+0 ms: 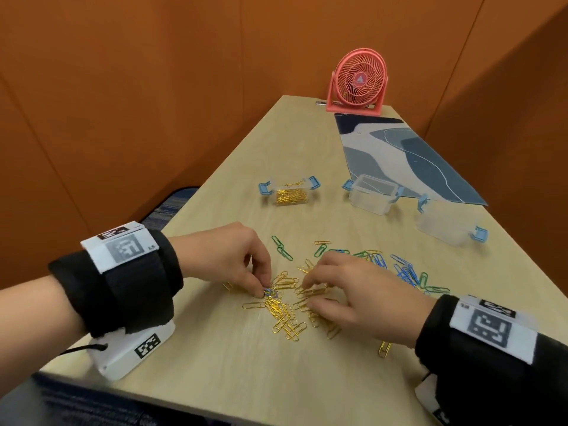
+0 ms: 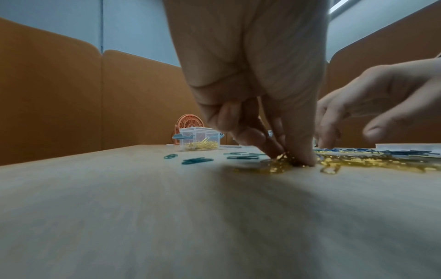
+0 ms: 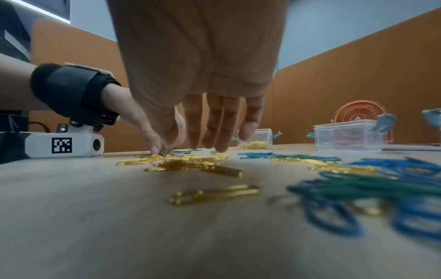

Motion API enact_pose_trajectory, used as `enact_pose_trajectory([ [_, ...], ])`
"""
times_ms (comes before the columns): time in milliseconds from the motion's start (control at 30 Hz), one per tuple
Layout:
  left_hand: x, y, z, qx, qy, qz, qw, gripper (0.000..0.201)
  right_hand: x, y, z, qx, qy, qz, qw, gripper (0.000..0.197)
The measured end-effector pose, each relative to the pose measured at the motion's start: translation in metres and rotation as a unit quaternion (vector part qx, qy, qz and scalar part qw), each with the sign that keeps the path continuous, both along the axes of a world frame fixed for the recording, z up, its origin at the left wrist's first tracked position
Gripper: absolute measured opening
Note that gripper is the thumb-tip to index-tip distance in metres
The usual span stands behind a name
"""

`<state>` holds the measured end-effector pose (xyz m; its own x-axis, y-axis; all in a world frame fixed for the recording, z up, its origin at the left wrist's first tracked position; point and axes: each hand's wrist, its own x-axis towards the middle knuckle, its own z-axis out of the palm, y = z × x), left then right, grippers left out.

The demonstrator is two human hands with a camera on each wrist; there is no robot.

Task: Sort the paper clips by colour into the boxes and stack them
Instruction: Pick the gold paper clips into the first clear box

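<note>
Sorting gold paper clips (image 1: 284, 315) from the mixed scatter, with 1 box (image 1: 290, 193) already part-filled.

Left hand (image 1: 229, 256) has its fingertips pinched down at a blue clip (image 1: 270, 293) lying among the gold ones (whether it is lifted, I cannot tell); right hand (image 1: 353, 296) hovers with relaxed, spread fingers over the gold pile, gripping nothing. Blue and green clips (image 1: 402, 270) lie to the right, 2 empty boxes (image 1: 373, 195) far right on the table (image 1: 307, 379). Next move likely calls for a fine pinch to free 1 clip without dragging neighbours, then a carry to a box. Readable writing: only "L5" on the left wristband (image 1: 121, 245), beside square coded markers.
</note>
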<state>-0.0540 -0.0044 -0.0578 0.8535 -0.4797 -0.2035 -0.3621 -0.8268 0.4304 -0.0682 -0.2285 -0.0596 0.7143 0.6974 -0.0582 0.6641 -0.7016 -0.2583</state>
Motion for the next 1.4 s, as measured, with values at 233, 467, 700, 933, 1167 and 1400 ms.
enact_pose_trajectory([
  [233, -0.002, -0.001, 0.003, -0.03, -0.05, 0.022, 0.998, 0.01, -0.011, -0.035, 0.004, -0.049, -0.009, -0.079, 0.996, 0.056],
  [467, 0.003, -0.002, 0.008, -0.067, -0.172, 0.123, 0.975, 0.008, -0.021, -0.056, 0.007, -0.053, 0.001, -0.114, 0.992, 0.054],
  [700, 0.014, 0.0, 0.005, -0.002, -0.179, 0.206, 0.962, 0.023, -0.014, -0.057, 0.001, 0.013, 0.058, -0.095, 0.994, 0.034],
  [933, -0.006, 0.008, 0.002, 0.07, -0.16, 0.199, 0.964, 0.008, -0.016, -0.057, 0.001, -0.003, 0.047, -0.076, 0.996, 0.039],
  [1167, -0.026, -0.002, -0.002, 0.046, -0.054, 0.144, 0.987, 0.008, -0.011, -0.058, 0.0, 0.055, 0.121, -0.123, 0.983, 0.048],
  [1400, -0.004, -0.019, -0.003, 0.086, -0.137, 0.091, 0.983, 0.035, -0.006, -0.039, -0.002, 0.034, 0.057, -0.081, 0.994, 0.067],
])
